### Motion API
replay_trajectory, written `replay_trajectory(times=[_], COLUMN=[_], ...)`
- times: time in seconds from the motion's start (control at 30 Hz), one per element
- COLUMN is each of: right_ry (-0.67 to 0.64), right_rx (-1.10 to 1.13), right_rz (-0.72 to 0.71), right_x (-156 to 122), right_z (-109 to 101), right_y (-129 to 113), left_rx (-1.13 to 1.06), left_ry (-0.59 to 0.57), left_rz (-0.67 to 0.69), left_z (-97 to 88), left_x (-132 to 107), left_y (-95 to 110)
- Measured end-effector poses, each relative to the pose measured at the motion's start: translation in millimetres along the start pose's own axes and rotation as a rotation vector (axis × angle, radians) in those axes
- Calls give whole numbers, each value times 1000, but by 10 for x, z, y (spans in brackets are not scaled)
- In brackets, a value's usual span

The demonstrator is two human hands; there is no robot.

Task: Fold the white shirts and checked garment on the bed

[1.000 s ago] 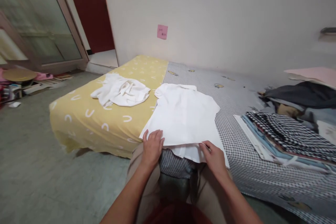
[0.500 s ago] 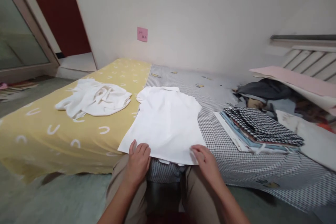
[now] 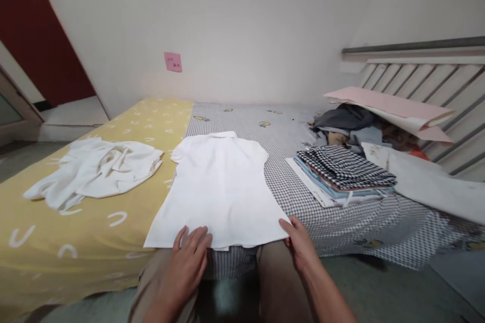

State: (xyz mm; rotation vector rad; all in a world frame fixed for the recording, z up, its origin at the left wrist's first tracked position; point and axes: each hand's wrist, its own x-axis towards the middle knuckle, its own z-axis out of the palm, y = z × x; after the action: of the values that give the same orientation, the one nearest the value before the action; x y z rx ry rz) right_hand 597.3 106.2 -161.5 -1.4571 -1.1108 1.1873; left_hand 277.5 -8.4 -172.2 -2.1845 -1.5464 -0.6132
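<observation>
A white short-sleeved shirt [image 3: 220, 192] lies spread on the bed, its collar toward the wall and its hem toward me. My left hand [image 3: 189, 257] rests on the hem left of the middle, fingers stretched out over the cloth. At the hem's right corner, my right hand [image 3: 297, 239] pinches the edge, thumb on top and the other fingers partly hidden underneath. A crumpled white garment [image 3: 113, 169] lies to the left on the yellow sheet.
Folded clothes [image 3: 344, 171] are stacked at the right, a black-and-white checked one on top. Behind them are a dark clothes heap [image 3: 346, 118], a pink sheet [image 3: 382, 101] and a slatted bed rail [image 3: 417, 81]. A pink note [image 3: 173, 62] is on the wall.
My view has turned to the right. The right hand has shifted outward along the hem to its corner, and the hem lies flatter. The left hand stays on the hem.
</observation>
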Motion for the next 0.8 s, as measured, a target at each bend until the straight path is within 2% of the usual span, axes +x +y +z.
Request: replay_trajectory(times=[0.1, 0.2, 0.3, 0.37, 0.4, 0.47, 0.53, 0.6, 0.7, 0.8], right_ry=[-13, -12, -77, -139, -168, -244, -305, -268, -105, -68], right_rx=[112, 198, 328, 383, 386, 375, 402, 455, 546, 584], right_rz=[38, 32, 34, 6, -18, -45, -10, 67, 208, 310], right_x=[-59, -89, -121, -132, -125, -68, 75, 319, 830, 1375], right_z=[8, 72, 180, 234, 247, 242, 212, 181, 181, 260], right_y=[-25, -110, -270, -379, -424, -482, -509, -529, -598, -717], left_rx=[-11, -107, -251, -358, -417, -515, -520, -450, -406, -431], left_ry=[98, 147, 63, 9, -25, -150, -308, -407, -400, -328], left_rz=[-77, -173, -155, -126, -146, -300, -512, -658, -729, -832], left_z=[-24, 49, 182, 255, 280, 310, 335, 387, 547, 751], left_x=[109, 407, 831, 1107, 1226, 1414, 1530, 1578, 1546, 1456], left_y=[206, 596, 980, 1151, 1206, 1266, 1280, 1280, 1289, 1315])
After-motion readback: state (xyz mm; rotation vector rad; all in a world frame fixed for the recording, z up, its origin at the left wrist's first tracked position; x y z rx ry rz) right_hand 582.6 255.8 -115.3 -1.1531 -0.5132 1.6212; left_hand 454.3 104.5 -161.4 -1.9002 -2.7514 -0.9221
